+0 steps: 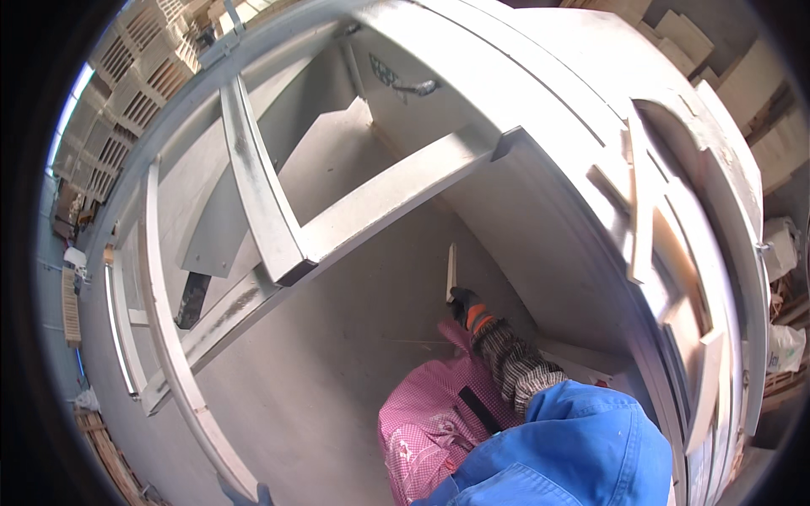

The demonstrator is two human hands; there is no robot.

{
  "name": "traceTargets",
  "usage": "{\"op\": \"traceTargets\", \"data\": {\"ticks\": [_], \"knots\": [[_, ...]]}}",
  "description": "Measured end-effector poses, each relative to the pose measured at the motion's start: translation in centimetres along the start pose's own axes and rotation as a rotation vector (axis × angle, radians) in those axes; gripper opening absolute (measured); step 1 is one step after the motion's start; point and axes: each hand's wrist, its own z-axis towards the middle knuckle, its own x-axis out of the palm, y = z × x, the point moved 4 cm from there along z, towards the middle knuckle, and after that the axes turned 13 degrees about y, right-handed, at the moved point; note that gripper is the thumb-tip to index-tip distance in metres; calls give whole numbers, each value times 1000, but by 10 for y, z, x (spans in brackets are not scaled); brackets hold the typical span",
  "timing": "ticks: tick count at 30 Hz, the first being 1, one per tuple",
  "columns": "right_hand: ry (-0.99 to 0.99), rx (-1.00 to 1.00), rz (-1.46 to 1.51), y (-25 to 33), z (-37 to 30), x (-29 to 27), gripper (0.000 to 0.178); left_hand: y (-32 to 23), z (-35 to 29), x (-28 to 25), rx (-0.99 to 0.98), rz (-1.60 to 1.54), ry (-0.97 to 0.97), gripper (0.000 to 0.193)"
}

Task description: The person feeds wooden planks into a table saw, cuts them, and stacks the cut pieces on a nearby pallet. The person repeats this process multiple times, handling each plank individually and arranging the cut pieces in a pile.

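Note:
My right hand (pixel 462 304), in a dark glove with an orange cuff, reaches down inside a large grey-white box-like structure. It is closed on the lower end of a thin, pale wooden strip (pixel 451 268), which points away from me near the inner side wall. At the lower left edge, parts of my gloved left hand (pixel 263 494) show on both sides of a curved white rail (pixel 192 405), gripping it; most of that hand is out of the picture. Pink checked cloth (pixel 430 405) hangs below my right arm, beside my blue clothing.
White frame beams (pixel 396 181) cross the opening above the grey inner floor (pixel 312 371). Several wooden offcuts (pixel 641 202) lie along the outer ledge at right. Stacked pallets (pixel 126 72) stand at the far left. A white bag (pixel 785 347) lies at far right.

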Motion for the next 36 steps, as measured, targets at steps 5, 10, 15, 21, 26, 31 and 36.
{"op": "traceTargets", "data": {"ticks": [5, 10, 15, 21, 26, 31, 36], "knots": [[176, -13, -94, -2, -212, 60, 12, 5, 27, 16, -62, -151, 38, 103], [545, -90, -371, -6, -412, 100, 9, -37, -10, 9, -89, -226, -49, 104], [560, -268, -482, 24, -566, 93, 13, -131, -14, 19, -314, -397, 245, 114], [585, -411, -365, 67, -667, 50, 12, -150, -16, 25, -361, -390, 251, 115], [444, -597, -356, 128, -717, 4, 12, -152, -3, 45, -304, -365, 241, 114], [301, -592, -391, 167, -770, -56, 17, -131, 11, 57, -427, -346, 178, 113], [70, -699, -432, 187, -796, -171, 21, -247, -32, 23, -490, -237, 250, 110]]}}
